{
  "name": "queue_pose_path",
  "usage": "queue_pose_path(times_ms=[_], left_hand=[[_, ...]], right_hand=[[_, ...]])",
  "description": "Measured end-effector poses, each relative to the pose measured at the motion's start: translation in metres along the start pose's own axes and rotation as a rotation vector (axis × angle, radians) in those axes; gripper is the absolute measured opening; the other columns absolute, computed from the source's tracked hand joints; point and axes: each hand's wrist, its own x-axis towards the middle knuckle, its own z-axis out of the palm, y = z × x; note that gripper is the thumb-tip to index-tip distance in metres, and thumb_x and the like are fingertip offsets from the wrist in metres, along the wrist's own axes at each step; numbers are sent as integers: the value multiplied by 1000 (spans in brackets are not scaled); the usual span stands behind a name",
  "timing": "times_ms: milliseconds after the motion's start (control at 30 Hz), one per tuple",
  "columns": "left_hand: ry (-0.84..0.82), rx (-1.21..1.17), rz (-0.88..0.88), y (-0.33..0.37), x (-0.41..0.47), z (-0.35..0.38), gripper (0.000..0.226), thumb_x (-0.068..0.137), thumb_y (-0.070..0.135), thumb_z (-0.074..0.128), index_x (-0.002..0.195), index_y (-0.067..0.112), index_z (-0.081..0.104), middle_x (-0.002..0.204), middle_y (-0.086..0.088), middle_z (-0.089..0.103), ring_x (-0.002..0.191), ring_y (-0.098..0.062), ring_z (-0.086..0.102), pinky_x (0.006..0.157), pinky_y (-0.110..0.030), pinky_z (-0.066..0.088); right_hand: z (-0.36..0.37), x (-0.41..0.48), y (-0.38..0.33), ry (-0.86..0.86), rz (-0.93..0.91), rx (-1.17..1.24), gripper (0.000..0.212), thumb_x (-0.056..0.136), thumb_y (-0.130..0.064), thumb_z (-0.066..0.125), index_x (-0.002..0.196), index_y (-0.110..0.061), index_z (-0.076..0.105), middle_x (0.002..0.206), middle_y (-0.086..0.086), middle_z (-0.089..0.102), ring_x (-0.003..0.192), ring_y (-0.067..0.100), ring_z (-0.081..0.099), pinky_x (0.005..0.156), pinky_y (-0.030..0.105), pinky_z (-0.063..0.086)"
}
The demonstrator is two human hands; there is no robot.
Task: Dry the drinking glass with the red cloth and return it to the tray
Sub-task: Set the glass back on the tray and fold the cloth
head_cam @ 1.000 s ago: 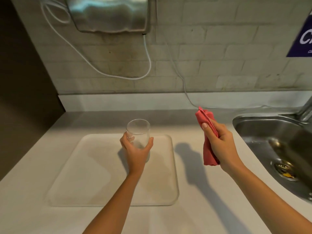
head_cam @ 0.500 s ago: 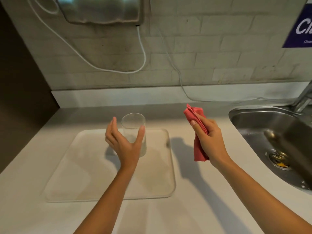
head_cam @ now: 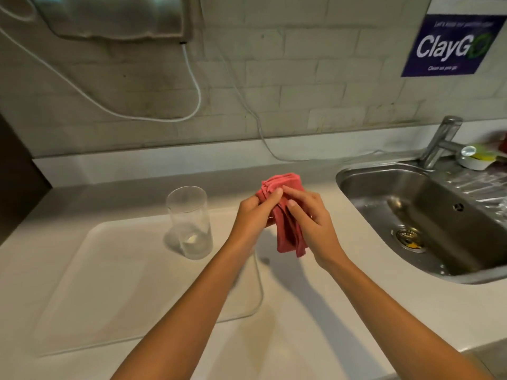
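Note:
A clear drinking glass [head_cam: 190,222] stands upright on the pale tray [head_cam: 109,283], near its far right part, with nothing touching it. To its right, above the tray's right edge, both hands hold the bunched red cloth [head_cam: 286,231]. My left hand [head_cam: 253,215] pinches the cloth's upper left side. My right hand [head_cam: 312,223] grips it from the right, and the cloth's lower end hangs down between them.
A steel sink [head_cam: 428,223] with a tap [head_cam: 439,141] lies at the right of the white counter. A small dish with a sponge [head_cam: 476,157] sits behind the tap. White cables [head_cam: 192,86] hang on the brick wall under a metal dispenser [head_cam: 115,15].
My left hand let go of the glass, which stays on the tray, and moved right to take the cloth. The right hand kept hold of the cloth.

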Motion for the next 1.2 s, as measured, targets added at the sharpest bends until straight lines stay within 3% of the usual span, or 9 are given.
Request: queue_pose_path(times_ms=[133,267,400,467,533,633,767,933,1200], left_hand=[[-113,153,117,-3,4,-1,11,92,17,56,96,22,65,85,5,68,75,-1,65,74,-23,55],[-203,218,133,-4,6,2,15,96,15,47,107,21,57,90,5,63,73,6,63,67,-18,53],[-67,259,265,-20,11,7,29,94,26,50,113,47,44,105,0,61,91,-14,63,81,-35,53],[10,274,265,-30,9,10,38,94,23,51,109,56,40,100,-2,61,84,-20,64,73,-36,57],[65,289,232,-42,9,12,30,95,12,49,104,40,52,94,5,61,80,-18,62,64,-26,55],[115,358,79,-61,14,14,28,92,7,51,87,28,68,93,9,65,87,-16,60,71,-19,48],[85,433,-28,-73,21,10,33,84,8,65,115,20,63,122,-3,58,106,-17,58,95,-31,49],[90,594,-12,-74,39,3,49,82,-2,64,128,10,54,126,-8,46,109,-13,49,84,-3,41],[63,911,18,-92,59,-1,38,90,9,58,128,6,55,143,-16,36,130,-25,40,96,-8,24]], right_hand=[[-14,1,7,69,175,133,45,84,-27,66,122,-18,43,110,11,60,98,14,60,81,26,51],[-24,2,13,-76,247,89,22,92,-32,54,100,-16,66,94,0,70,84,4,65,71,16,48],[-26,6,22,-25,179,43,23,95,-32,48,99,-19,67,90,0,71,82,9,66,73,24,52],[-26,8,32,0,188,-16,24,94,-36,50,99,-18,64,90,2,71,83,15,66,75,33,54],[-28,9,43,-8,238,-83,26,93,-39,51,97,-15,59,85,-1,67,78,14,64,72,32,52],[-32,11,64,-76,358,-126,36,93,-46,44,93,-11,56,79,-5,61,71,10,57,63,23,46],[-33,25,86,-160,348,-291,36,97,-39,39,86,-10,56,73,-5,57,67,13,53,54,20,40],[-28,48,108,-187,184,-587,39,98,-36,39,74,-11,57,70,9,60,63,25,52,56,30,35],[-26,56,134,-129,232,-770,37,96,-42,40,107,-11,60,96,14,66,92,32,57,67,37,46]])
